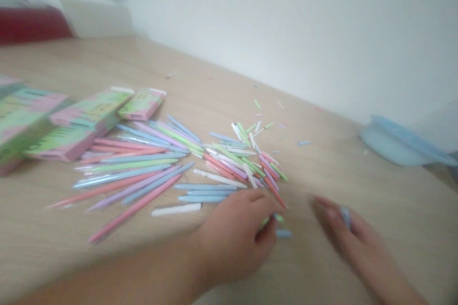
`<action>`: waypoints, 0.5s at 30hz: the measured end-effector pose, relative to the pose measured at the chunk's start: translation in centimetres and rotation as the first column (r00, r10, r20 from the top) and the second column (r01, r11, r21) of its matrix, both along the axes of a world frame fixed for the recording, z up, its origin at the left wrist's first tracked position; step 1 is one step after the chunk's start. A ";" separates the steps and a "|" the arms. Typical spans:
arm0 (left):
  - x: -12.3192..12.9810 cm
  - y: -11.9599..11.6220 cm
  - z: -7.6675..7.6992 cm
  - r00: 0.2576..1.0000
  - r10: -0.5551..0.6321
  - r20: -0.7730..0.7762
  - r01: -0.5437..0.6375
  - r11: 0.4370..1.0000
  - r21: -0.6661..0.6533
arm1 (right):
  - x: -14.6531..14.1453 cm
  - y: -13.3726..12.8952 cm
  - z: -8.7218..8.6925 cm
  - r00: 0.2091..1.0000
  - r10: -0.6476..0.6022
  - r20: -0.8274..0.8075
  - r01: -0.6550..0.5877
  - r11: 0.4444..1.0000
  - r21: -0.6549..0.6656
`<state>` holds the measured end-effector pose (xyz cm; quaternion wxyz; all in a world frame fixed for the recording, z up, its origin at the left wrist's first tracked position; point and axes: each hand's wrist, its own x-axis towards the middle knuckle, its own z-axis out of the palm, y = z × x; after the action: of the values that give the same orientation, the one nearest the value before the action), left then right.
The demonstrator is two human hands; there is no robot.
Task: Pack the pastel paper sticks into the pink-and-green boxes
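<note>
Left hand (232, 238): at centre of the tabletop, palm down, fingers curled tight and nearly closed.
Left grip: a pale green pen part (278, 218) shows at the fingertips, touching them; motion blur prevents saying whether it is actually pinched.
Beside left grip: a pale blue pen barrel (283, 233) lies on the table just below the fingertips, apparently not held.
Right hand (348, 236): to the right of the left hand and well apart from it, blurred, fingers bent inward and only partly closed.
Right grip: a short blue piece (345, 217) sits between the fingers, apparently held; its exact kind cannot be made out.
Short parts: a loose heap of short pastel pen parts (243, 159), in white, green, pink and blue, lies ahead of the left hand, its nearest pieces just beyond the fingertips.
Long parts: a fan of long pastel pen barrels (125, 176), in pink, lilac, blue and green, lies to the left of that heap, with the left forearm passing just below it.
Boxes: pink-and-green cardboard boxes (88, 121) stand in a group at the table's left side, beside the long barrels.
Bowl: a pale blue plastic bowl (391, 145) sits at the far right, against the wall.
Surface: a light wooden tabletop (393, 243) carries everything, with a few stray fragments scattered toward the white wall (286, 24).
</note>
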<state>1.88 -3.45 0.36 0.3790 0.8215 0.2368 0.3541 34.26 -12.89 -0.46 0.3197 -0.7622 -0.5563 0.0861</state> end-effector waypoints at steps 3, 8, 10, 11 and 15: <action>0.0 0.0 0.1 1.000 0.004 -0.007 -0.004 1.000 -0.011 | -0.6 -5.4 -1.5 0.985 0.131 0.112 -0.121 0.988 -0.096; 0.1 -0.1 0.1 1.000 0.013 -0.015 -0.013 1.000 -0.006 | -2.5 -7.2 -2.4 0.853 0.380 0.357 -0.342 0.925 -0.167; 0.1 -0.1 0.1 1.000 0.016 -0.014 -0.016 1.000 0.001 | -3.2 -5.7 -2.2 0.839 0.395 0.375 -0.344 0.918 -0.199; 0.1 -0.1 0.0 1.000 0.018 -0.008 -0.018 1.000 0.008 | -3.5 -4.7 -2.2 0.837 0.402 0.372 -0.347 0.915 -0.207; 0.1 -0.1 -0.1 1.000 0.012 0.028 -0.013 0.999 0.039 | -3.6 0.0 -2.3 0.840 0.425 0.336 -0.372 0.903 -0.213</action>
<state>2.02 -3.52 0.27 0.3640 0.8222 0.2297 0.3723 30.65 -12.85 -2.81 0.1284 -0.6521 -0.7460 0.0424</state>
